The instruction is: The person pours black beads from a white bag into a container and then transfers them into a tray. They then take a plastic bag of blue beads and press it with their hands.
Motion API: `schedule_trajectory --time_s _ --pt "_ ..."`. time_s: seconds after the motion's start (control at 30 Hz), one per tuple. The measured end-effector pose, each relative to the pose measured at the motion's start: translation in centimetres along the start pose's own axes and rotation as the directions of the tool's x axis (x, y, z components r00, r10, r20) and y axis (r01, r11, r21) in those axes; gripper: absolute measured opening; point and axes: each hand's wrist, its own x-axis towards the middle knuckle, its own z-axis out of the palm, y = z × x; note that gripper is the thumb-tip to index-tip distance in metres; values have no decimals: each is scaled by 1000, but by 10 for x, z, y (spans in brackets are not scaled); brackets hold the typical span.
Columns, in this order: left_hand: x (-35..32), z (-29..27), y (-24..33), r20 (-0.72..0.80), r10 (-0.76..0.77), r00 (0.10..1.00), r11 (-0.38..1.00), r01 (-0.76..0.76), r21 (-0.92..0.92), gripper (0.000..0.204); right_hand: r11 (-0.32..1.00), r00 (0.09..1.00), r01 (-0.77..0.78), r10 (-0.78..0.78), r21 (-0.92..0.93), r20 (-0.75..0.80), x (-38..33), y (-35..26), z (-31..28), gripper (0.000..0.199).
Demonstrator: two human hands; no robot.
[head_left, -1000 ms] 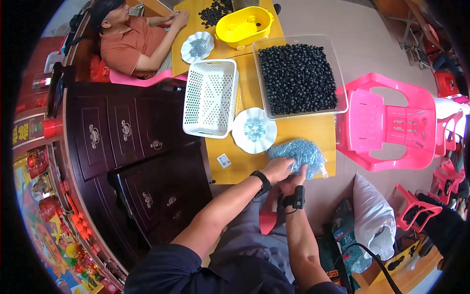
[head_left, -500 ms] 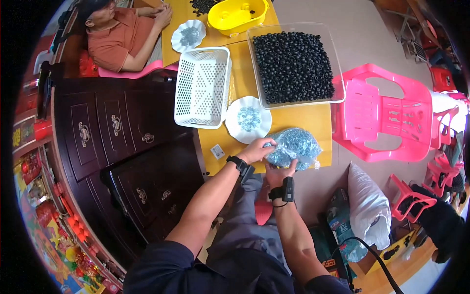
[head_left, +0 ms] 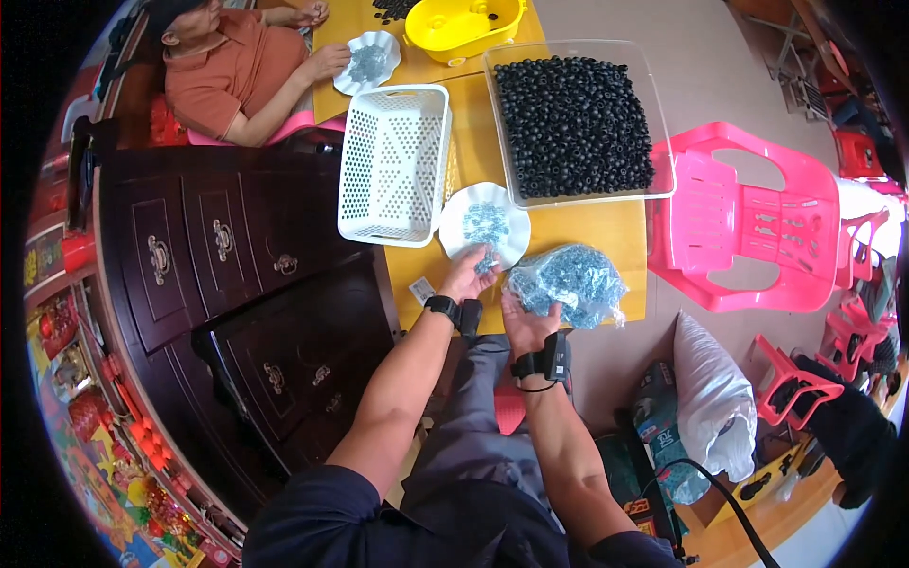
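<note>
A clear plastic bag of small blue-grey parts [head_left: 568,284] lies at the near edge of the yellow table [head_left: 606,232]. My right hand [head_left: 523,317] grips its left end. My left hand [head_left: 471,276] reaches to the near rim of a white scalloped dish [head_left: 485,227] that holds a small heap of the same blue-grey parts, fingertips pinched on a few of them. Both wrists wear black bands.
A white perforated basket [head_left: 395,163] stands left of the dish. Behind it a clear tray of black rings [head_left: 574,114] and a yellow bowl [head_left: 462,21]. Another person [head_left: 237,66] sits at the far left with a second white dish [head_left: 367,62]. A pink chair [head_left: 748,222] stands right; dark drawers [head_left: 246,284] left.
My left hand has moved from the bag up to the white dish. My right hand keeps hold of the bag. The view has shifted slightly, so the table sits lower in frame.
</note>
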Motion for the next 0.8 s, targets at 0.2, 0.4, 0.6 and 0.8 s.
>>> schedule_trajectory --time_s 0.2,0.4,0.6,0.8 --pt "0 13 11 -18 81 997 990 -83 -113 44 998 999 -8 11 65 -47 0 0 -1 86" --pt "-21 37 20 -98 180 979 979 -188 -78 49 999 999 -30 31 33 -27 -3 -8 -7 86" --pt "-73 50 -9 223 381 897 604 -425 675 25 999 972 -31 39 39 -232 -9 -22 -27 67" --pt "-74 76 -35 513 426 745 67 -592 803 29 962 952 176 -220 -210 -212 -11 -31 -51 36"
